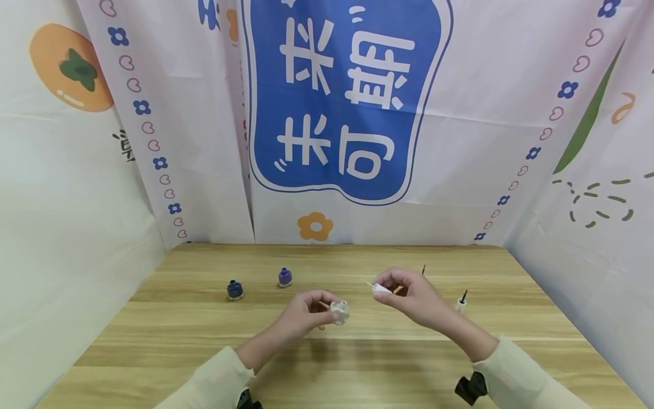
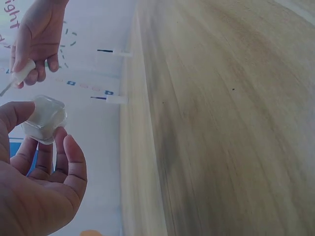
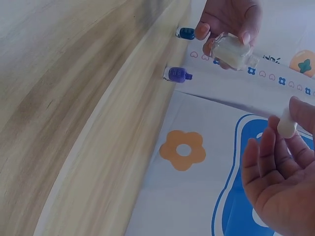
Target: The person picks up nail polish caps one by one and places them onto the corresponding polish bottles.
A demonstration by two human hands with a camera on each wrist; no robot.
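Note:
Thumb and fingers of my left hand (image 1: 307, 312) hold a nail polish bottle (image 1: 339, 312), clear glass with whitish polish, uncapped and raised above the table. To the right, my right hand (image 1: 409, 295) pinches a white nail polish cap (image 1: 381, 288) between thumb and fingers. The cap's thin brush (image 2: 6, 90) points toward the left, apart from the bottle. In the right wrist view the bottle (image 3: 231, 51) tilts, its open neck toward the lower right, and the cap (image 3: 287, 124) hides its brush.
On the wooden table (image 1: 204, 352), an open dark blue polish bottle (image 1: 235, 290) and an open purple one (image 1: 285, 277) stand at the left. Two white caps stand at the right with brushes upward, one (image 1: 461, 303) beside my right wrist, the other (image 2: 117, 99) partly hidden behind the hand in the head view.

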